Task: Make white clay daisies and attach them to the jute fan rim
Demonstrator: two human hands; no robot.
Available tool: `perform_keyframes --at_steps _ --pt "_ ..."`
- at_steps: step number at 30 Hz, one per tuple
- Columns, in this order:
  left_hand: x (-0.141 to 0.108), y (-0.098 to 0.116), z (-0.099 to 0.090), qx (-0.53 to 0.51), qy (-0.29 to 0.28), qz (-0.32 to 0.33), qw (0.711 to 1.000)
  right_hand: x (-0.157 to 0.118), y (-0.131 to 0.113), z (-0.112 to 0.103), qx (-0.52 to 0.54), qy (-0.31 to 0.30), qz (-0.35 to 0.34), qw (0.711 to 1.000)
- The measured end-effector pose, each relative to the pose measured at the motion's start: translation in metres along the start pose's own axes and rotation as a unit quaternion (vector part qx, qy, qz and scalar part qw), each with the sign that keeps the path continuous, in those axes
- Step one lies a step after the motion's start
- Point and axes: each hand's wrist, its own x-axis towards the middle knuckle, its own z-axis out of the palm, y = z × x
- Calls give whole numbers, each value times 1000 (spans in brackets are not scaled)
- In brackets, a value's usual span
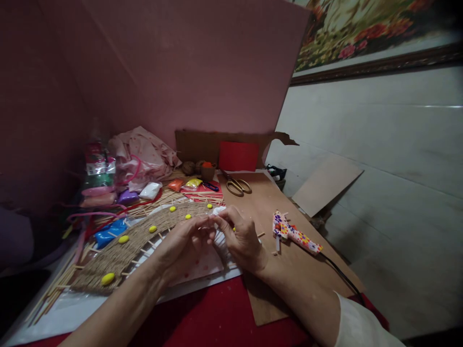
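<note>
My left hand and my right hand meet fingertip to fingertip over the right part of a woven twine arch. Yellow oval pieces dot the arch, and short sticks poke out along its edges. A bit of white material shows at the fingertips of my right hand, which are pinched together. The fingers of my left hand are curled, and what they hold, if anything, is too small to tell. Below the hands lies pale cloth or paper with pink spots.
A flower-patterned glue gun with a black cord lies on a brown board at right. Scissors rest near its back edge. Packets of coloured clay, thin sticks and pink cloth are at left and back.
</note>
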Motion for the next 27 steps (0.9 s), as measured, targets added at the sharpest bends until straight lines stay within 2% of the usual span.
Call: perform_keyframes --at_steps 7,10,15,19,27 --pt "-1 3 1 -9 22 -28 999 3 6 0 31 43 98 994" --pt "0 3 0 -16 9 -30 999 3 7 0 42 41 103 993" --pt "-1 -3 0 29 -2 12 1000 2 2 0 67 2 86 994" --pt "-1 -4 0 39 -4 6 999 1 -1 2 105 -2 95 990" --pt "-1 1 2 -1 15 -41 999 5 6 4 182 25 189 965"
